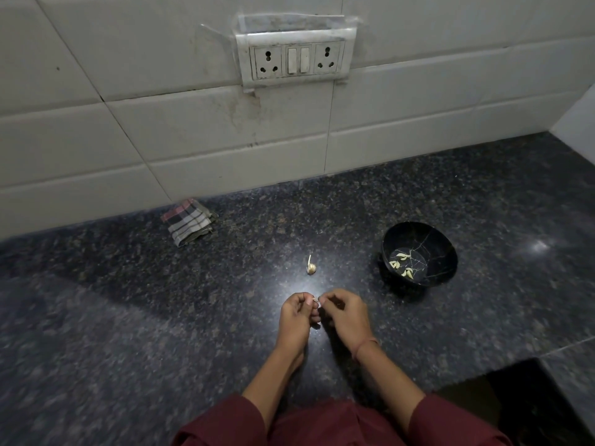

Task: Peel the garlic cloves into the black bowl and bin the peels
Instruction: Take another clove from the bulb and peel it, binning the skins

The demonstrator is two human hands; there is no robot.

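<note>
Pinching garlic clove point(316, 301) between left hand point(297, 313) and right hand point(346, 312); black bowl point(419, 254) right.

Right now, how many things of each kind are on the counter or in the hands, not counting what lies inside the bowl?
black bowl: 1
loose garlic clove on the counter: 1
held garlic clove, pinched by left hand and right hand: 1
folded checked cloth: 1
Total: 4
</note>
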